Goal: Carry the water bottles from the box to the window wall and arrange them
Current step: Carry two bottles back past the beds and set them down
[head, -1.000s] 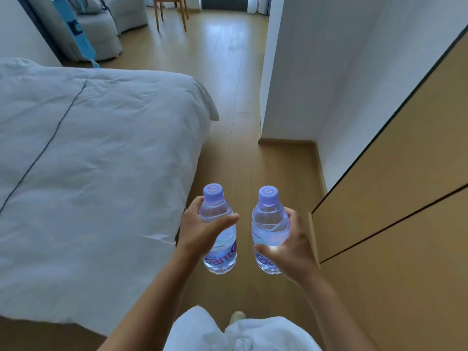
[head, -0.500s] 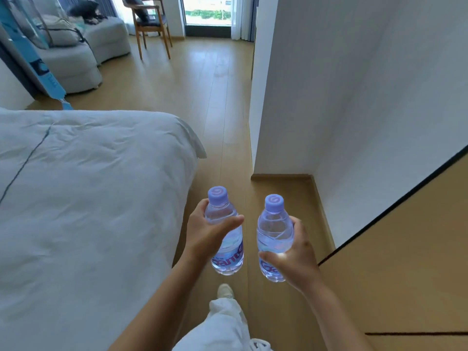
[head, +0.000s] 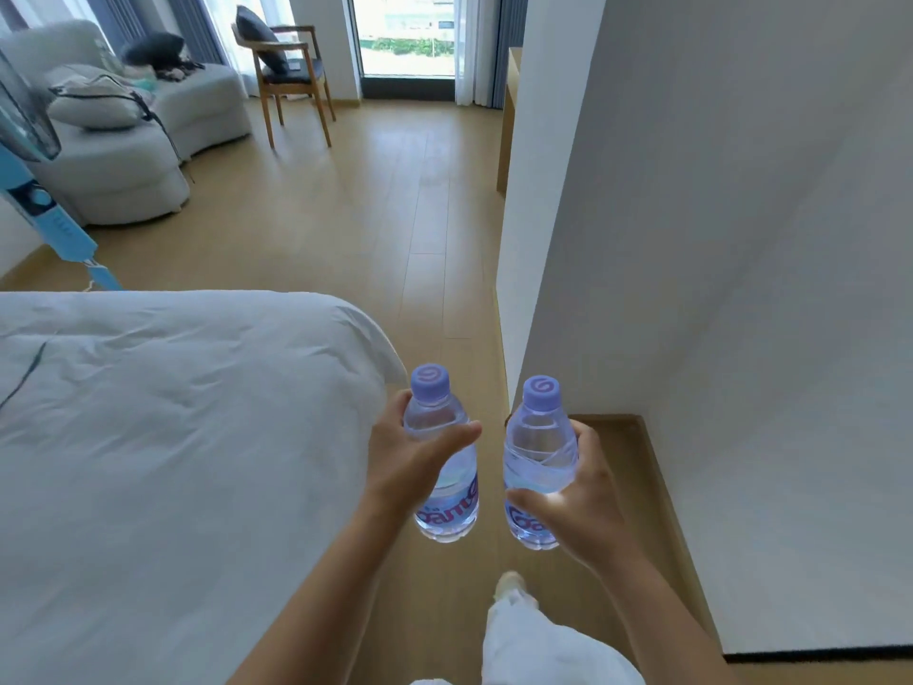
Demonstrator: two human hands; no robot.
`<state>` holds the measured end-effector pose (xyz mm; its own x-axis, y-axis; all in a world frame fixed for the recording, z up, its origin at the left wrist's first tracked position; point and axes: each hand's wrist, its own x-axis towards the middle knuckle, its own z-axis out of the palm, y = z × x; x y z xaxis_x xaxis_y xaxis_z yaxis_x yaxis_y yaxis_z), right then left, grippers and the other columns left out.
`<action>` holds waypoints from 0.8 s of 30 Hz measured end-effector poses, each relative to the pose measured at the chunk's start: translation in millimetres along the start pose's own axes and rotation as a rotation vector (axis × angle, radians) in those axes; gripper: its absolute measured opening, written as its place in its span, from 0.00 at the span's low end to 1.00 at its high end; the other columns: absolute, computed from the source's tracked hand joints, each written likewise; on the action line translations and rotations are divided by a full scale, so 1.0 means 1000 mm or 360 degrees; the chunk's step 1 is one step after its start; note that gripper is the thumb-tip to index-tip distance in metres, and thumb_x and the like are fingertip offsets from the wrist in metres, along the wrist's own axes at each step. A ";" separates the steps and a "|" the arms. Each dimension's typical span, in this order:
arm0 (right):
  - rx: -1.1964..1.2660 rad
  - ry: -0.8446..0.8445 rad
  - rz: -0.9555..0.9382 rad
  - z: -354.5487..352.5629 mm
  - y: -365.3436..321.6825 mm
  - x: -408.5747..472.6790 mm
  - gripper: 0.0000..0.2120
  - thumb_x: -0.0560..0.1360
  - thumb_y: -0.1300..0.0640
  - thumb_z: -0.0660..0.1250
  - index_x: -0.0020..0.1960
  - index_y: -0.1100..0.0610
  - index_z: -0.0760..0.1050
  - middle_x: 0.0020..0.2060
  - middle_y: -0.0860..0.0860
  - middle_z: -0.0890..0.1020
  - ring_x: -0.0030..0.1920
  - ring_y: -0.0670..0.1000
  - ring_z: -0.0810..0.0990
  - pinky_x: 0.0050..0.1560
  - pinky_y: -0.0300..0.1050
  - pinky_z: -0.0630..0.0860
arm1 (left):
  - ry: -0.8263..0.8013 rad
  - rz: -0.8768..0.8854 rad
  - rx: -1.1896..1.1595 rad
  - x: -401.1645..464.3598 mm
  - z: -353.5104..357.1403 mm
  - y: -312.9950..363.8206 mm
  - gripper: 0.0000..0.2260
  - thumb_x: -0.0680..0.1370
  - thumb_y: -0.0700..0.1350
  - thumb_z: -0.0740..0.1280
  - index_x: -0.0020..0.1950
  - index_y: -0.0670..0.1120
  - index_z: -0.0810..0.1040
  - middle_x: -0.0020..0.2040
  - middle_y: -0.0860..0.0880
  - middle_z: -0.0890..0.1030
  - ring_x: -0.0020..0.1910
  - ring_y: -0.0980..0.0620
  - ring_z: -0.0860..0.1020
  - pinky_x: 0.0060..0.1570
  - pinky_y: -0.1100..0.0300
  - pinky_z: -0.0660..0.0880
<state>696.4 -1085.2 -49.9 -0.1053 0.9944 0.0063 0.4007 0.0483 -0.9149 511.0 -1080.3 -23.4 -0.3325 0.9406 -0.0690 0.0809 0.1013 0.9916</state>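
While each hand, left hand [head: 410, 467] and right hand [head: 583, 491], grips a bottle, left bottle [head: 444, 462] and right bottle [head: 541, 462], keep both upright and walk toward the window [head: 407, 34] at 12 o'clock, probably the goal.

Clear glossy plastic bottles [head: 539, 452], matt wood floor [head: 346, 224], soft cloth duvet [head: 173, 437].

Left bottle [head: 444, 467] in left hand [head: 402, 467], right bottle [head: 538, 462] in right hand [head: 583, 506], side by side, upright, apart, above the floor [head: 375, 229]. Bed [head: 173, 437] at left, wall [head: 716, 239] at right. Ahead: armchair [head: 291, 71] before the window [head: 407, 34], sofa [head: 128, 136] far left.
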 end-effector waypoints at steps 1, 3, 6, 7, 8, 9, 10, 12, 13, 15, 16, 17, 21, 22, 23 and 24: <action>0.0001 -0.0019 0.0009 0.003 0.002 0.019 0.32 0.60 0.57 0.80 0.55 0.43 0.65 0.49 0.41 0.76 0.49 0.45 0.79 0.48 0.35 0.76 | 0.0011 0.0004 0.0018 0.018 0.003 0.000 0.19 0.58 0.50 0.76 0.44 0.46 0.78 0.35 0.51 0.83 0.36 0.53 0.82 0.40 0.58 0.79; 0.0013 -0.0050 0.0013 0.008 0.005 0.062 0.33 0.59 0.55 0.79 0.56 0.43 0.65 0.50 0.43 0.77 0.50 0.44 0.79 0.48 0.37 0.76 | 0.0030 0.0015 0.0033 0.057 0.009 0.000 0.17 0.58 0.50 0.75 0.43 0.47 0.78 0.36 0.54 0.83 0.35 0.56 0.81 0.38 0.64 0.78; 0.0018 -0.0087 -0.0017 0.013 0.010 0.133 0.34 0.59 0.55 0.79 0.59 0.45 0.65 0.50 0.43 0.77 0.50 0.44 0.79 0.47 0.35 0.75 | 0.0064 0.0047 0.0047 0.122 0.022 0.002 0.15 0.59 0.50 0.75 0.42 0.50 0.78 0.36 0.56 0.82 0.34 0.60 0.80 0.36 0.68 0.77; 0.0012 -0.0097 -0.0029 0.014 0.010 0.159 0.34 0.59 0.56 0.79 0.59 0.46 0.65 0.50 0.43 0.76 0.50 0.43 0.78 0.46 0.34 0.74 | 0.0080 0.0047 0.0050 0.144 0.027 0.004 0.15 0.59 0.50 0.75 0.42 0.49 0.78 0.36 0.56 0.82 0.35 0.59 0.81 0.37 0.67 0.77; 0.0002 -0.0101 -0.0040 0.014 0.010 0.185 0.34 0.59 0.58 0.79 0.58 0.46 0.65 0.50 0.43 0.76 0.50 0.43 0.78 0.47 0.33 0.73 | 0.0098 0.0037 0.0042 0.167 0.032 0.007 0.15 0.59 0.50 0.75 0.43 0.48 0.78 0.36 0.55 0.83 0.35 0.58 0.81 0.37 0.65 0.77; -0.0014 -0.0101 -0.0052 0.013 0.009 0.211 0.34 0.59 0.59 0.79 0.58 0.46 0.65 0.50 0.44 0.76 0.50 0.43 0.78 0.47 0.33 0.72 | 0.0111 0.0026 0.0033 0.190 0.038 0.011 0.16 0.59 0.50 0.75 0.43 0.48 0.78 0.36 0.54 0.83 0.35 0.57 0.81 0.37 0.65 0.77; -0.0030 -0.0099 -0.0061 0.012 0.008 0.239 0.34 0.59 0.59 0.79 0.58 0.47 0.65 0.50 0.44 0.76 0.49 0.43 0.78 0.47 0.34 0.72 | 0.0115 0.0019 0.0025 0.214 0.043 0.015 0.16 0.59 0.50 0.75 0.43 0.48 0.78 0.35 0.54 0.83 0.35 0.58 0.81 0.36 0.67 0.77; -0.0062 -0.0108 -0.0084 0.011 0.004 0.291 0.34 0.59 0.59 0.79 0.57 0.46 0.65 0.49 0.44 0.75 0.48 0.43 0.77 0.46 0.35 0.72 | 0.0114 0.0008 0.0021 0.261 0.053 0.023 0.16 0.58 0.50 0.75 0.42 0.48 0.78 0.35 0.55 0.82 0.34 0.59 0.81 0.34 0.68 0.76; -0.0083 -0.0113 -0.0103 0.010 0.003 0.316 0.34 0.59 0.59 0.79 0.57 0.46 0.65 0.49 0.43 0.75 0.48 0.43 0.77 0.46 0.34 0.72 | 0.0123 0.0007 0.0025 0.283 0.057 0.026 0.16 0.59 0.50 0.75 0.42 0.49 0.78 0.35 0.56 0.83 0.34 0.59 0.81 0.34 0.69 0.75; -0.0107 -0.0114 -0.0123 0.011 -0.001 0.362 0.34 0.58 0.59 0.79 0.57 0.46 0.65 0.48 0.41 0.75 0.47 0.42 0.76 0.45 0.34 0.71 | 0.0162 0.0012 0.0040 0.326 0.064 0.032 0.16 0.58 0.52 0.75 0.42 0.50 0.78 0.36 0.57 0.83 0.35 0.60 0.81 0.35 0.69 0.75; -0.0110 -0.0118 -0.0121 0.012 -0.002 0.383 0.34 0.58 0.59 0.79 0.57 0.46 0.65 0.48 0.41 0.75 0.47 0.42 0.76 0.45 0.34 0.70 | 0.0183 0.0005 0.0042 0.345 0.067 0.034 0.16 0.58 0.52 0.75 0.43 0.50 0.78 0.37 0.57 0.83 0.36 0.60 0.81 0.36 0.67 0.76; -0.0112 -0.0126 -0.0118 0.014 -0.002 0.402 0.34 0.58 0.59 0.79 0.56 0.46 0.65 0.48 0.41 0.75 0.48 0.41 0.76 0.45 0.34 0.70 | 0.0202 -0.0011 0.0042 0.364 0.069 0.036 0.17 0.58 0.53 0.75 0.44 0.50 0.79 0.37 0.57 0.83 0.36 0.59 0.81 0.38 0.65 0.77; -0.0157 -0.0151 -0.0113 0.027 -0.005 0.472 0.33 0.57 0.58 0.79 0.52 0.39 0.64 0.47 0.37 0.75 0.47 0.36 0.75 0.43 0.31 0.69 | 0.0243 -0.0046 0.0015 0.435 0.073 0.040 0.18 0.58 0.53 0.76 0.44 0.50 0.79 0.37 0.57 0.83 0.36 0.59 0.82 0.39 0.63 0.76; -0.0172 -0.0150 -0.0118 0.032 -0.005 0.490 0.33 0.57 0.58 0.79 0.51 0.39 0.64 0.47 0.37 0.74 0.46 0.35 0.75 0.42 0.30 0.69 | 0.0247 -0.0050 0.0005 0.454 0.073 0.040 0.18 0.58 0.52 0.76 0.44 0.49 0.79 0.37 0.57 0.83 0.36 0.59 0.82 0.38 0.64 0.76; -0.0184 -0.0148 -0.0119 0.038 -0.006 0.507 0.33 0.57 0.58 0.79 0.52 0.39 0.63 0.47 0.37 0.74 0.46 0.36 0.75 0.42 0.31 0.69 | 0.0250 -0.0055 0.0000 0.473 0.073 0.041 0.18 0.58 0.52 0.76 0.44 0.49 0.79 0.36 0.56 0.83 0.36 0.58 0.82 0.38 0.64 0.76; -0.0188 -0.0142 -0.0116 0.043 -0.007 0.526 0.33 0.57 0.58 0.79 0.53 0.40 0.64 0.47 0.37 0.74 0.46 0.37 0.76 0.43 0.32 0.70 | 0.0248 -0.0057 -0.0003 0.493 0.072 0.041 0.18 0.57 0.52 0.76 0.44 0.48 0.79 0.36 0.55 0.83 0.36 0.57 0.82 0.38 0.63 0.76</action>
<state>599.1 -566.8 -57.5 -0.2166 0.9758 0.0301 0.4929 0.1359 -0.8594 417.8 -588.9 -25.1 -0.4767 0.8748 -0.0869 0.0648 0.1335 0.9889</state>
